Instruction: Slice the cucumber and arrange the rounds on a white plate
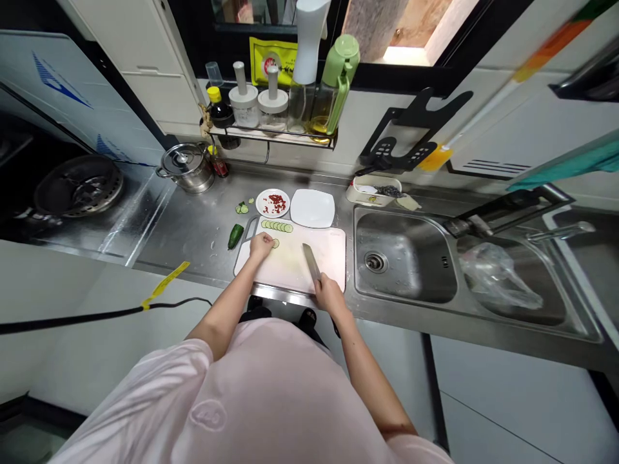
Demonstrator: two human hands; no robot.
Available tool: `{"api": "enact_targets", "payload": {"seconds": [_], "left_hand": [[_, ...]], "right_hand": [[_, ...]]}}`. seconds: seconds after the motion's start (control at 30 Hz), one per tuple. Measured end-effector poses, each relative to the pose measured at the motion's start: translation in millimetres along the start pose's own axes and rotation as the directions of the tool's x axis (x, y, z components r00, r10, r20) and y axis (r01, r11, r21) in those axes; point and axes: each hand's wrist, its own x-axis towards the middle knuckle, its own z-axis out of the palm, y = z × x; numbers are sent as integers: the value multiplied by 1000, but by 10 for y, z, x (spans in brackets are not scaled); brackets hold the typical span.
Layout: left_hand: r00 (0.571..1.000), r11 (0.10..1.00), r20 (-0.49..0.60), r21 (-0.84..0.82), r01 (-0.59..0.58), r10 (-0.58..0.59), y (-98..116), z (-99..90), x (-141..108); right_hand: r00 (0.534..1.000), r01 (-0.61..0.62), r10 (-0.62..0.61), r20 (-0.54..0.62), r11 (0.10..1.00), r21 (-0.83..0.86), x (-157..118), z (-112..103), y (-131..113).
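My right hand (329, 295) is wrapped round the handle of a kitchen knife (311, 261), its broad blade pointing away from me over the white cutting board (294, 274). At the board's left side, my left hand (262, 246) has its fingers pinched together at the edge of a round cucumber slice (276, 243). Behind that hand, a row of overlapping cucumber slices (277, 226) lies along the board's far edge. A dark green cucumber piece (235, 236) rests on the counter left of the board, with small cucumber scraps (242, 208) farther back.
Beyond the board stand a plate (260, 205) of chopped red bits and a white square plate (312, 207). A steel sink (406, 258) is at the right, a lidded pot (187, 169) and a frying pan (77, 187) at the left. A condiment rack (275, 135) hangs above.
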Motion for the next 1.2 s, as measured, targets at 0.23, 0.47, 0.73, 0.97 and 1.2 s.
{"api": "enact_targets", "payload": {"seconds": [0.23,0.47,0.73,0.97,1.2], "left_hand": [[991,998,-120,-5,56,-56,-73,-99,224],[984,992,-179,121,40,-18,-140,-125,355],[982,973,-187,230,22,22,-149,-135,361],[982,966,-175,258,-28,75,-141,-149,337],[985,963,-161,270,-15,61,-130,-144,343]], "right_hand": [[1000,14,-14,-8,1000,-6,32,1,22],[1000,19,-19,-10,999,-27,40,-12,12],[999,32,-33,-30,999,-38,51,1,27],[999,29,-29,-15,999,-17,53,2,33],[1000,18,-19,-15,999,-29,54,8,36]]}}
